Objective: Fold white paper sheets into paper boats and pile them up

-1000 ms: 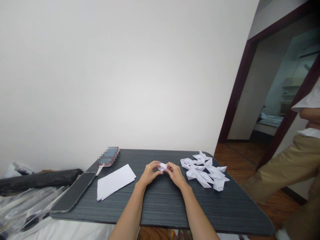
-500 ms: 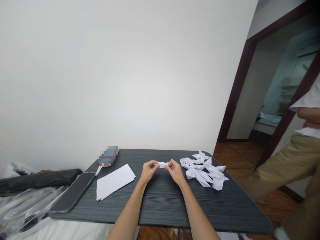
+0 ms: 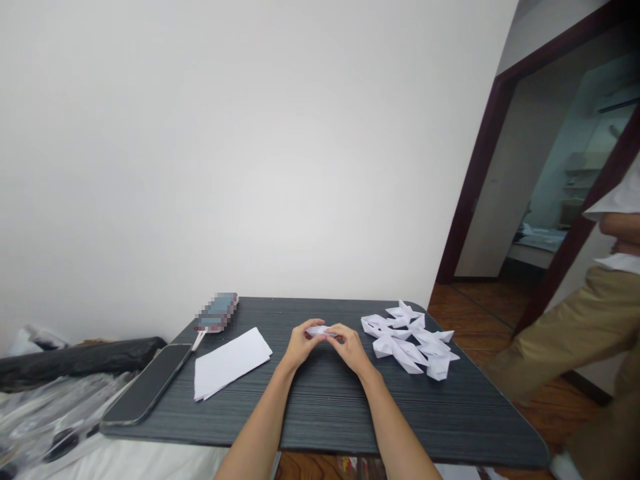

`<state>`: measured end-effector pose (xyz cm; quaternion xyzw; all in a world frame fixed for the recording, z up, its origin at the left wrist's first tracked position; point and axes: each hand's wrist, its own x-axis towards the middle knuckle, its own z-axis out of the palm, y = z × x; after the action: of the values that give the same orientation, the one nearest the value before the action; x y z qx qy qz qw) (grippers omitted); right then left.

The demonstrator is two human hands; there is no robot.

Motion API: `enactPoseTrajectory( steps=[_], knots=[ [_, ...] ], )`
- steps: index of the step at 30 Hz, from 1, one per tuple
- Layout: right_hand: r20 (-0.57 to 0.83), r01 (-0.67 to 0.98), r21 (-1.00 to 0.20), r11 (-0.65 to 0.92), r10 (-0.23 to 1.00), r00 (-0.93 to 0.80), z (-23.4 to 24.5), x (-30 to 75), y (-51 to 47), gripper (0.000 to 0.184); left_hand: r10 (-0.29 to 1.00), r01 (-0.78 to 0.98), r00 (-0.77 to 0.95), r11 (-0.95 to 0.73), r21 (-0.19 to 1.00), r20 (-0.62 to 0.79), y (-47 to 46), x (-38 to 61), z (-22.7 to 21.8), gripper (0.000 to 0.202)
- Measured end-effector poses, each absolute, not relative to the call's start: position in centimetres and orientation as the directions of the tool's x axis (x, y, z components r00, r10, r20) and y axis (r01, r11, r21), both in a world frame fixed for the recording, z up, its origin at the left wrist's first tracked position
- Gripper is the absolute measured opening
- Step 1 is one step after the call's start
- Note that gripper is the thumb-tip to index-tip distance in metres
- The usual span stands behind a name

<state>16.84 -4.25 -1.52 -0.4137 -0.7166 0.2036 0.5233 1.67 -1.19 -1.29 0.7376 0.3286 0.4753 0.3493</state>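
At twelve o'clock, fingers of my left hand (image 3: 299,345) and right hand (image 3: 349,346) pinch a small paper (image 3: 316,331), seemingly mid-fold; from it, folded pieces (image 3: 399,351) look done at three, flat sheets (image 3: 233,365) untouched at eight.

Forearms (image 3: 261,420) stretched forward, converging — left grip (image 3: 299,344), right grip (image 3: 349,347) close together — fingers (image 3: 304,327) curled, pinching.

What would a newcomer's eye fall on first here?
The angular, white folded-paper shapes on the right of the dark, round-cornered tabletop probably strike first. Near its middle, the left hand and right hand pinch a small, white folded paper. Rectangular, white paper sheets lie on the left.
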Motion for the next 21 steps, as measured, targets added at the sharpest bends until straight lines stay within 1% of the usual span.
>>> enactPoseTrajectory(
  steps=[3, 6, 8, 12, 14, 16, 17, 19, 21],
  knots=[
    [0.589, 0.380, -0.714, 0.588, 0.798, -0.129, -1.4, 16.8, -4.3, 0.016, 0.798, 0.150, 0.359, -0.562, 0.814, 0.485, -1.4, 1.7, -1.1, 0.032],
    [0.577, 0.351, -0.740, 0.573, 0.810, -0.106, -1.6, 16.8, -4.0, 0.015, 0.799, 0.163, 0.356, -0.564, 0.809, 0.485, -1.3, 1.7, -1.3, 0.029],
    [0.549, 0.296, -0.787, 0.542, 0.833, -0.064, -1.8, 16.8, -3.8, 0.016, 0.811, 0.170, 0.333, -0.553, 0.816, 0.480, -1.2, 1.7, -1.4, 0.028],
    [0.449, 0.162, -0.884, 0.438, 0.893, 0.030, -1.9, 16.6, -3.7, 0.020, 0.835, 0.209, 0.292, -0.533, 0.820, 0.467, -1.0, 1.7, -1.5, 0.027],
    [0.427, 0.098, -0.902, 0.421, 0.903, 0.049, -1.8, 16.5, -3.8, 0.024, 0.835, 0.211, 0.284, -0.533, 0.819, 0.471, -1.1, 1.7, -1.5, 0.027],
    [0.408, 0.038, -0.913, 0.407, 0.912, 0.048, -1.8, 16.3, -3.8, 0.033, 0.842, 0.178, 0.282, -0.518, 0.837, 0.461, -1.1, 1.8, -1.5, 0.030],
    [0.393, 0.019, -0.920, 0.393, 0.919, 0.036, -1.8, 16.3, -3.7, 0.033, 0.847, 0.153, 0.285, -0.502, 0.851, 0.449, -1.1, 1.8, -1.5, 0.033],
    [0.365, 0.010, -0.931, 0.365, 0.931, 0.010, -1.9, 16.3, -3.5, 0.026, 0.857, 0.102, 0.303, -0.465, 0.880, 0.418, -1.0, 1.9, -1.7, 0.039],
    [0.353, 0.016, -0.936, 0.353, 0.936, -0.002, -2.0, 16.4, -3.3, 0.021, 0.865, 0.069, 0.323, -0.426, 0.902, 0.384, -0.8, 1.9, -1.8, 0.041]
  ],
)
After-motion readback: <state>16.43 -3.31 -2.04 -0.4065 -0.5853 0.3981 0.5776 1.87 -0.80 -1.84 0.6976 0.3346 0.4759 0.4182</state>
